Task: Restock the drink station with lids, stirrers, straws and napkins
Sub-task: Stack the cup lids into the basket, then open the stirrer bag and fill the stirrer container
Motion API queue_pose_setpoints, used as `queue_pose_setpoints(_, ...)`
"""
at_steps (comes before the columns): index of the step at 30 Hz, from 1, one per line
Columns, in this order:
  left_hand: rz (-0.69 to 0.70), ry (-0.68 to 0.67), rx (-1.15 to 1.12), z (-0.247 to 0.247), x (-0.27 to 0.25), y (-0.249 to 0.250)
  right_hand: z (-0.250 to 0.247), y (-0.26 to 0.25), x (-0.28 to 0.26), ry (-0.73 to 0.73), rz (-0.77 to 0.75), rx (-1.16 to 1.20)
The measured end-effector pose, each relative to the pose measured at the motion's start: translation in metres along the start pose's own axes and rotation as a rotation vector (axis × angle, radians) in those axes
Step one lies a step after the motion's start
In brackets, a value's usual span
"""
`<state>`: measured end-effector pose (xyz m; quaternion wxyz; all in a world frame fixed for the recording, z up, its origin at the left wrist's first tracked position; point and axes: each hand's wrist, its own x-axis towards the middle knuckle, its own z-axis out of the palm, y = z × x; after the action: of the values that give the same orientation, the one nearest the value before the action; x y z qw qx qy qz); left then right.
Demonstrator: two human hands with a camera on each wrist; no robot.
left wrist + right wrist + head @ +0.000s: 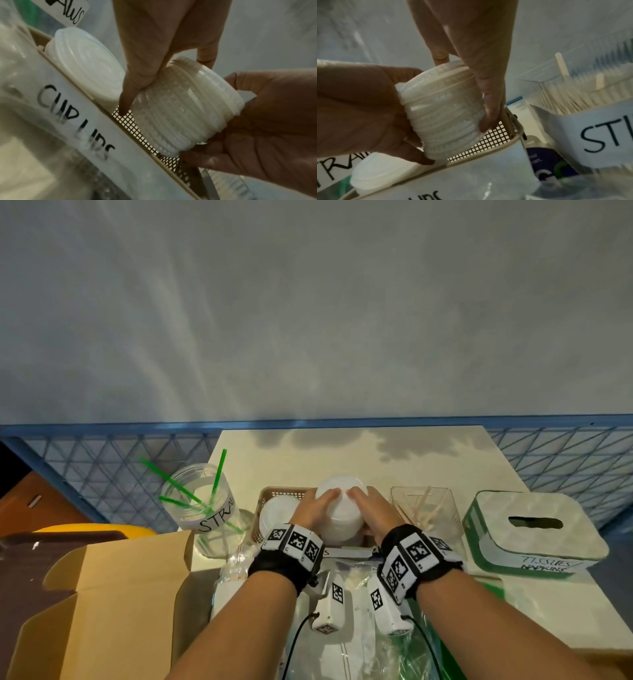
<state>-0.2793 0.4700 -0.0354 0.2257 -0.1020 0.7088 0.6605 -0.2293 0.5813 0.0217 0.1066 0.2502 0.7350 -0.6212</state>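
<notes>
Both hands hold one stack of white cup lids [342,510] just above the beige mesh basket [274,494] labelled "CUP LIDS". My left hand [315,506] grips its left side and my right hand [369,508] its right side. In the left wrist view the stack of lids [185,108] is tilted over the basket's mesh wall [137,129], and a second lid stack [89,70] lies inside the basket. In the right wrist view the held stack [443,111] hangs over the basket's mesh [488,142].
A clear jar [202,501] labelled for straws holds a few green straws, left of the basket. A clear stirrer container [424,511] and a green-white tissue box [534,529] stand to the right. An open cardboard box [102,604] and plastic bags [352,580] lie near me.
</notes>
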Motion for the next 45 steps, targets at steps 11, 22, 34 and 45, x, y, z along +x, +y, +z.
queue_pose_setpoints(11, 0.053, 0.032, 0.119, 0.013, -0.005, -0.006, 0.001, 0.015, 0.012, -0.019, -0.022, -0.164)
queue_pose_setpoints(22, -0.03, 0.09, 0.358, 0.012, -0.01, 0.0, -0.004, 0.016, 0.013, -0.005, -0.115, -0.457)
queue_pose_setpoints(34, -0.029, 0.094, 0.516, 0.009, -0.025, 0.01, -0.004, 0.012, 0.006, 0.006, -0.125, -0.54)
queue_pose_setpoints(45, 0.422, -0.009, 0.859, 0.001, -0.126, 0.027, -0.087, 0.008, -0.1, 0.011, -0.247, -0.709)
